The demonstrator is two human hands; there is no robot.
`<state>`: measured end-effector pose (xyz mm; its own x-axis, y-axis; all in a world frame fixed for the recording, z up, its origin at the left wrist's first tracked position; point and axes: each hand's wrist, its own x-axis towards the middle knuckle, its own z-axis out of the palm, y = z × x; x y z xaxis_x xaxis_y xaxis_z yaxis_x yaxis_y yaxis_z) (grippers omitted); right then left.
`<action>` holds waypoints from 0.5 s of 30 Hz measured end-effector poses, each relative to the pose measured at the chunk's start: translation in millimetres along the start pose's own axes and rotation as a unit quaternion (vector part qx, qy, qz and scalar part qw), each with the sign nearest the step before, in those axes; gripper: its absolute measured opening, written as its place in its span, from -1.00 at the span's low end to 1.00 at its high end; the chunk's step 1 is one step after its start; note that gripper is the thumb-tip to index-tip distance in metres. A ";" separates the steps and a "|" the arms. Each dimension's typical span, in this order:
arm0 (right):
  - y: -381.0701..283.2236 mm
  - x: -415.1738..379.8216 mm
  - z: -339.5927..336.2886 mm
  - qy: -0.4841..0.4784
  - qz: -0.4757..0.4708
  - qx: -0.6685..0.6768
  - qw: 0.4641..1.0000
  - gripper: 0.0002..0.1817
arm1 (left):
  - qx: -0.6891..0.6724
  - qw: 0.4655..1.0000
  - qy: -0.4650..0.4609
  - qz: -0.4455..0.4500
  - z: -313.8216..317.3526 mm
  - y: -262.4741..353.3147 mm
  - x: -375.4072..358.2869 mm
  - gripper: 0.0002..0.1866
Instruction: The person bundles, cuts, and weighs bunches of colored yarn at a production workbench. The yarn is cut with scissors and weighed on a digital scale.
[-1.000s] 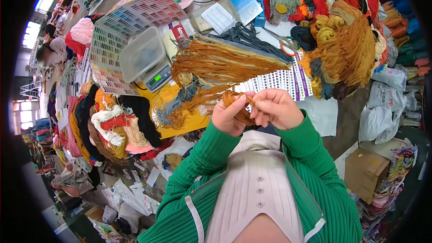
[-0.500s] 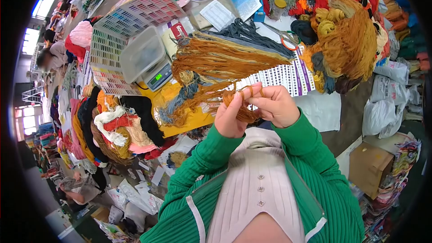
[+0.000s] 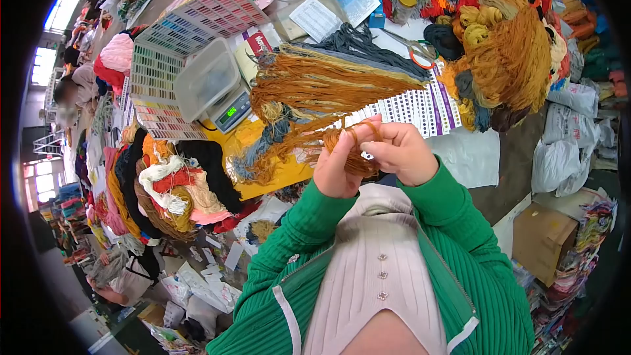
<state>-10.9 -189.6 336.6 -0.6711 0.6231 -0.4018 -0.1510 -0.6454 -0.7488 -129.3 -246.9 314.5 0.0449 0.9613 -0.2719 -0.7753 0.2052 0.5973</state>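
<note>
A small skein of rust-brown thread (image 3: 358, 165) hangs between my two hands, in front of my chest. My left hand (image 3: 336, 169) is closed round it, thumb up. My right hand (image 3: 409, 155) pinches a loop of the same thread at the top, fingers bent toward the left hand. Just beyond lies a large fanned bundle of rust, tan and grey threads (image 3: 328, 82) on the table. Its loose ends trail down near my left hand. The strands inside my fingers are partly hidden.
A digital scale (image 3: 230, 115) with a clear plastic tub (image 3: 209, 77) stands left, beside an upright colour card (image 3: 164, 59). Scissors (image 3: 420, 58) lie behind the bundle. Heaped yarn (image 3: 509, 59) fills the right; more skeins (image 3: 177, 187) pile up left. A cardboard box (image 3: 542, 240) stands lower right.
My right thumb and fingers have shifted slightly on the thread loop. The left hand keeps its hold, and the table things stay put.
</note>
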 end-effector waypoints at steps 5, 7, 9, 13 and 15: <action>1.5 2.1 8.2 0.020 -0.026 -0.065 0.997 -0.87 | -0.023 0.999 -0.009 -0.022 3.7 3.6 -0.6 -0.44; 6.7 2.9 -3.0 -0.006 -0.021 -0.039 0.999 -0.85 | -0.058 0.998 -0.004 -0.036 3.7 3.9 0.6 -0.46; 8.0 2.8 -8.1 -0.018 -0.017 -0.005 1.000 -0.84 | -0.099 0.994 -0.009 -0.049 4.3 4.6 2.2 -0.51; 4.0 1.5 -8.0 -0.017 -0.018 0.056 0.998 -0.83 | -0.019 1.000 -0.018 0.005 10.5 4.4 3.7 -0.59; 1.0 0.6 -7.6 -0.018 -0.021 0.067 0.997 -0.83 | -0.042 0.998 -0.037 -0.005 8.7 4.9 6.3 -0.61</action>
<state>-5.9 -186.6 331.6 -0.6876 0.6358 -0.3506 -0.2739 -0.6744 -0.6857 -127.3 -238.2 322.3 0.0957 0.9709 -0.2195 -0.8246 0.2009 0.5288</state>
